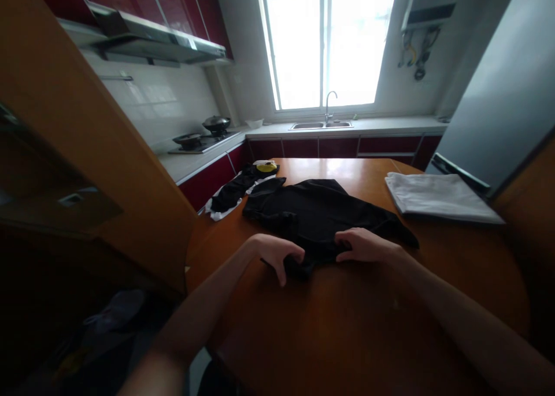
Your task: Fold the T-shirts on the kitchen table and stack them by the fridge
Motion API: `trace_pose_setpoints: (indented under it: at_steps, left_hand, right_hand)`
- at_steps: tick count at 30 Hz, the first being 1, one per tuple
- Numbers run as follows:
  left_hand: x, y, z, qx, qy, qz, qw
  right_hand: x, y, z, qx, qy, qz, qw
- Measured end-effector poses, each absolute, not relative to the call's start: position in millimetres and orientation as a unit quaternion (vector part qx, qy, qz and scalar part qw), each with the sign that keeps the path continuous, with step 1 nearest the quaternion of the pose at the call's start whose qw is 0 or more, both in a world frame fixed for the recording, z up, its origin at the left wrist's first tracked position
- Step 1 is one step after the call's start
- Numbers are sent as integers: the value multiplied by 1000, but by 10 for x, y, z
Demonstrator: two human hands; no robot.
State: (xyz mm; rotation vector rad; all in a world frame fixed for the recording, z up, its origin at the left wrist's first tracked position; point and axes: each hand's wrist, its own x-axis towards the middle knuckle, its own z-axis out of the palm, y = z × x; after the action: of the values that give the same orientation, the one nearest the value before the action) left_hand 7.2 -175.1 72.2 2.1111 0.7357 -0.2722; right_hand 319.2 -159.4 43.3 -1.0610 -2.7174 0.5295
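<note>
A black garment lies spread on the wooden table in front of me. My left hand pinches the garment's near edge on the left, fingers curled into the cloth. My right hand grips the same near edge a little to the right, fingers closed on the fabric. Both forearms reach in from the bottom of the view.
A folded white cloth lies at the table's right. A black and white garment with a yellow patch sits at the far left edge. Behind are a counter with a stove, a sink under the window, and a refrigerator at right.
</note>
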Motion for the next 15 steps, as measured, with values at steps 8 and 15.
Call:
trace_pose_setpoints:
  at_steps: [8,15]
  left_hand:
    - [102,-1772,722,844,354,-107,389]
    - [93,-1805,795,897,420,-5,136]
  right_hand:
    - [3869,-1319,414,-506,-858,89,-9]
    - [4297,-1053,436,-633,-771,56,-43]
